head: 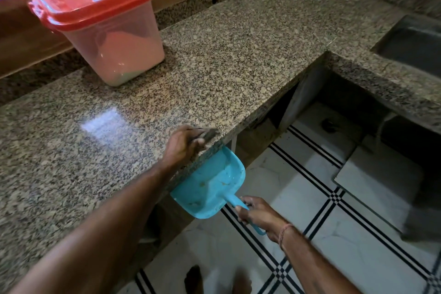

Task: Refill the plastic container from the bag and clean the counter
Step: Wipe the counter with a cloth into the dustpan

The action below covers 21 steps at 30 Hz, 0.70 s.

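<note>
Gripping dustpan (210, 186) handle, right hand (260, 216) fingers (243, 209) curled closed.

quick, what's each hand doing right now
Left hand: at the counter edge, motion-blurred; open or closed cannot be told.
Right hand: closed on the blue dustpan handle, below the edge.

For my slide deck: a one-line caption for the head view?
Left hand sweeps counter edge toward blue dustpan held below by right hand; lidded container behind.
</note>
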Each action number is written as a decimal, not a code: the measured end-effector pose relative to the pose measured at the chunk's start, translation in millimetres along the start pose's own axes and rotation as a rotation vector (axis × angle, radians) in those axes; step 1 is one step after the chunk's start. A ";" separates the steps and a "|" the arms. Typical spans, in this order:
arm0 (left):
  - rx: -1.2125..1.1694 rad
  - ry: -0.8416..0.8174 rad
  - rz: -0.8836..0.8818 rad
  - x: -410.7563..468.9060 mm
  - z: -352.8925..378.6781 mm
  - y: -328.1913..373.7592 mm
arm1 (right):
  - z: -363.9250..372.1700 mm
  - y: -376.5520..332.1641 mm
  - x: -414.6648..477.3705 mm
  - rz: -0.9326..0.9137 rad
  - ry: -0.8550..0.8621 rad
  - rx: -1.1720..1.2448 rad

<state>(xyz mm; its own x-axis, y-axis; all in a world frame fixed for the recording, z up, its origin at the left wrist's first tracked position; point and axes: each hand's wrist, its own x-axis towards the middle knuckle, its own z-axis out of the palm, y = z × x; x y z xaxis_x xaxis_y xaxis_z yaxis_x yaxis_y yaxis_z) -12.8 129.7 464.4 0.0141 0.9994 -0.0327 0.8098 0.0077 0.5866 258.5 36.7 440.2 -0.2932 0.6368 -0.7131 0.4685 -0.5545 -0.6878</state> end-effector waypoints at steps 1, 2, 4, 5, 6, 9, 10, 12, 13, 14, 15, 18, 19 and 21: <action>0.060 -0.039 0.096 5.9 5.3 2.3 | -1.0 1.8 0.9 0.002 -0.001 -0.003; 0.097 -0.070 0.147 10.5 8.8 5.1 | -2.0 3.1 0.7 0.005 0.000 -0.004; 0.106 -0.087 0.128 14.5 9.4 12.0 | -3.8 5.2 0.1 0.005 -0.011 -0.017; 0.110 -0.085 0.115 14.8 10.1 12.9 | -4.3 6.1 -0.6 0.004 -0.011 -0.020; 0.103 -0.093 0.088 12.7 10.3 14.1 | -4.7 6.3 -1.7 0.005 -0.007 -0.019; 0.030 -0.102 -0.024 6.8 5.4 14.5 | -2.7 4.9 -2.7 -0.002 -0.002 -0.006; 0.003 -0.104 -0.070 5.4 2.3 14.6 | -1.9 3.9 -3.0 -0.004 -0.003 0.003; -0.020 -0.107 -0.156 -0.9 -2.9 15.8 | 0.7 2.6 -3.8 -0.004 0.001 0.022; -0.032 -0.102 -0.182 -5.8 -5.3 18.5 | 2.2 2.7 -3.7 -0.004 0.001 0.031; -0.049 -0.083 -0.190 -11.4 -7.4 21.6 | 3.6 2.7 -4.3 -0.004 0.003 0.037; -0.058 -0.050 -0.190 -17.2 -8.5 24.7 | 4.8 3.0 -4.5 -0.001 0.004 0.044; -0.074 0.063 -0.197 -35.4 -3.3 33.5 | 7.2 2.7 -6.0 0.000 -0.003 0.054; -0.054 0.089 -0.166 -42.5 1.6 37.4 | 8.0 2.7 -5.9 -0.001 0.000 0.051; 0.023 0.109 -0.073 -57.3 20.9 43.2 | 9.2 1.5 -5.8 -0.008 0.007 0.052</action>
<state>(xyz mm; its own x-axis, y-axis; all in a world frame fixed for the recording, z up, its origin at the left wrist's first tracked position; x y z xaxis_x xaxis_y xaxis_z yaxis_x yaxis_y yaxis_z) 33.6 72.0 474.7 -0.1084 0.9940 0.0146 0.8198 0.0811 0.5669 253.2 27.2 442.0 -0.2913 0.6448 -0.7067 0.4223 -0.5761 -0.6998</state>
